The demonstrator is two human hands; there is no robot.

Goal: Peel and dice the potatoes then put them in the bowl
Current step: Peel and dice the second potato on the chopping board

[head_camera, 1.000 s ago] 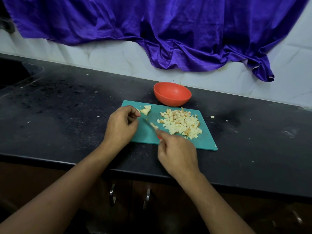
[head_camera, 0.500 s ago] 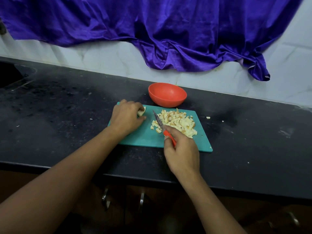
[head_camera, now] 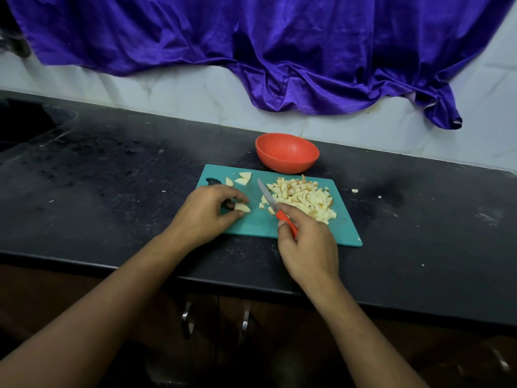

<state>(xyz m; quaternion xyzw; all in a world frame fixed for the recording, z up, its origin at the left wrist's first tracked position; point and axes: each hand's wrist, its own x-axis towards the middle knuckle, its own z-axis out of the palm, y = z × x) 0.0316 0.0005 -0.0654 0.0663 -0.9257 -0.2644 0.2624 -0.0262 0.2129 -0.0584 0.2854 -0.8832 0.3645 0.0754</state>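
Pinching a potato wedge [head_camera: 242, 207] between thumb and fingertips on the teal cutting board [head_camera: 251, 224], the left hand [head_camera: 205, 212] is steadying it while the right hand [head_camera: 307, 245] is gripping the orange-handled knife [head_camera: 275, 207] beside the diced pile [head_camera: 303, 198].

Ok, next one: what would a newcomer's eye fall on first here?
The purple cloth draped over the back wall. Then the teal cutting board with its pile of diced potato, orange bowl just behind. The left hand pinches a potato wedge; the right hand grips an orange-handled knife.

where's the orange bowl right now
Head view, just right of centre: the orange bowl sits empty on the black counter, just behind the far edge of the teal cutting board.
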